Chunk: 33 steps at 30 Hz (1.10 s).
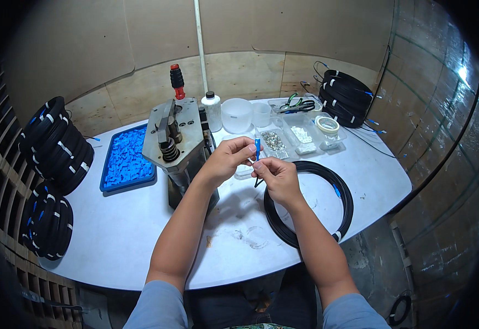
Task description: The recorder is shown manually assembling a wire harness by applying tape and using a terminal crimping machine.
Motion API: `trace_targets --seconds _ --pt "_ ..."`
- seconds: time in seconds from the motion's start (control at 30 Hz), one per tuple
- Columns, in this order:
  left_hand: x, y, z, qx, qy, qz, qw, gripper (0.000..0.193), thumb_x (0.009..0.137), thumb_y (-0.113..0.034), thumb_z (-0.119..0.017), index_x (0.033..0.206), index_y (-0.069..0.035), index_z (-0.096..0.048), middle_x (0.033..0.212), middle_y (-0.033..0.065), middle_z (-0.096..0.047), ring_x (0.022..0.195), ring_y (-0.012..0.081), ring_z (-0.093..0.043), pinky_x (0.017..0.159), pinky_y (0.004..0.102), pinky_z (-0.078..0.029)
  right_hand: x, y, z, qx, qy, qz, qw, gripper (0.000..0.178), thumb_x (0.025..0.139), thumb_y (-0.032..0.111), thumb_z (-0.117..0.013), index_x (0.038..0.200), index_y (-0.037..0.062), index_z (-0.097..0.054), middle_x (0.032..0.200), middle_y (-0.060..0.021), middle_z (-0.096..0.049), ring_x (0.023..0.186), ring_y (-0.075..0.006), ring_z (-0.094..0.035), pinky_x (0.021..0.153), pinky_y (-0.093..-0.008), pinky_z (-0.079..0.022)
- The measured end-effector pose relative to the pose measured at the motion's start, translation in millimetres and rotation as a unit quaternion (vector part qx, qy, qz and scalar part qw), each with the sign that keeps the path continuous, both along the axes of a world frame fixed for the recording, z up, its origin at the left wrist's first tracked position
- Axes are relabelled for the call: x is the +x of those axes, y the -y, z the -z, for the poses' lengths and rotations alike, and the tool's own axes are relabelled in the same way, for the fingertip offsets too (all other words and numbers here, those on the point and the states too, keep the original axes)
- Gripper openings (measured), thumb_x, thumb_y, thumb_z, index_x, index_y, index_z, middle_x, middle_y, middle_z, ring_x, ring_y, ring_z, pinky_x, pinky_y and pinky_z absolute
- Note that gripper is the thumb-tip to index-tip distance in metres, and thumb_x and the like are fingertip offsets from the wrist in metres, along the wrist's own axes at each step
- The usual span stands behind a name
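While the left hand (233, 157) pinches the blue connector (257, 144) at mid-frame and the right hand (279, 179) pinches its lower end near the black cable (257, 182), that fitting looks unfinished; the coil (347, 205) right of centre already carries another blue piece (336, 191).

Bare left hand (229, 159) and bare right hand (280, 179), fingers (241, 145) pinched close together.
The left hand sits just left of the right hand; both bare forearms (178, 233) reach forward, slanting toward each other.

White table (124, 236) bearing blue tray (121, 188); metal press (189, 127); black coil (347, 204).
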<state>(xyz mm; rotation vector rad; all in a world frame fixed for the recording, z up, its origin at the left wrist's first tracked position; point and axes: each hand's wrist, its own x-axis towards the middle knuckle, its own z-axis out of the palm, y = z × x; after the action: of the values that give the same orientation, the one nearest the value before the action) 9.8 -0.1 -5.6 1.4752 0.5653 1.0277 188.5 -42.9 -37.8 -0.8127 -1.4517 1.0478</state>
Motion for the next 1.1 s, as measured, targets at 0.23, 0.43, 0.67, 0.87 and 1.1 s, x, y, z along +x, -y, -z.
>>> trace_targets --seconds 0.23,0.43,0.67,0.87,1.1 --pt "2.0 1.2 0.6 -0.002 0.009 0.010 1.000 0.019 0.102 -0.021 -0.059 0.104 -0.003 -0.065 0.099 0.0018 -0.065 0.090 0.0092 -0.060 0.083 0.0286 -0.051 1.8 -1.9 2.2 0.006 0.003 -0.001 1.000 0.020 0.098 0.016 -0.067 0.102 -0.0023 -0.072 0.083 -0.0055 -0.072 0.074 -0.0071 -0.063 0.067 -0.0223 -0.048" --pt "-2.3 -2.8 2.9 0.014 0.003 0.001 1.000 0.022 0.103 -0.023 -0.058 0.108 -0.002 -0.065 0.100 0.0022 -0.065 0.091 0.0095 -0.061 0.084 0.0287 -0.051 -0.1 -0.5 0.3 0.004 -0.001 0.000 1.000 0.020 0.098 0.017 -0.067 0.101 -0.0021 -0.072 0.082 -0.0055 -0.072 0.075 -0.0077 -0.064 0.068 -0.0230 -0.049" --pt "-0.5 -1.4 2.2 -0.011 0.001 0.011 1.000 0.024 0.103 -0.023 -0.057 0.111 -0.002 -0.064 0.103 0.0029 -0.065 0.092 0.0104 -0.061 0.087 0.0301 -0.051 0.2 -1.6 1.9 0.008 -0.008 -0.004 1.000 0.018 0.097 0.016 -0.068 0.098 -0.0017 -0.072 0.081 -0.0057 -0.072 0.074 -0.0078 -0.064 0.068 -0.0238 -0.050" --pt "0.9 -0.8 2.3 -0.021 0.016 0.027 0.999 0.024 0.103 -0.025 -0.056 0.111 -0.003 -0.063 0.105 0.0030 -0.065 0.094 0.0112 -0.061 0.088 0.0312 -0.051 0.4 -3.2 3.7 0.003 -0.021 0.001 1.000 0.018 0.094 0.018 -0.072 0.093 0.0002 -0.072 0.081 -0.0052 -0.073 0.072 -0.0075 -0.063 0.067 -0.0235 -0.049" --pt "0.7 0.1 2.2 -0.035 0.018 0.037 0.999 0.026 0.104 -0.027 -0.055 0.111 -0.003 -0.062 0.103 0.0024 -0.064 0.095 0.0119 -0.061 0.089 0.0318 -0.051 0.9 -1.5 2.2 0.015 -0.005 0.008 1.000 0.018 0.093 0.018 -0.074 0.091 0.0007 -0.071 0.080 -0.0055 -0.073 0.071 -0.0072 -0.064 0.065 -0.0233 -0.049"
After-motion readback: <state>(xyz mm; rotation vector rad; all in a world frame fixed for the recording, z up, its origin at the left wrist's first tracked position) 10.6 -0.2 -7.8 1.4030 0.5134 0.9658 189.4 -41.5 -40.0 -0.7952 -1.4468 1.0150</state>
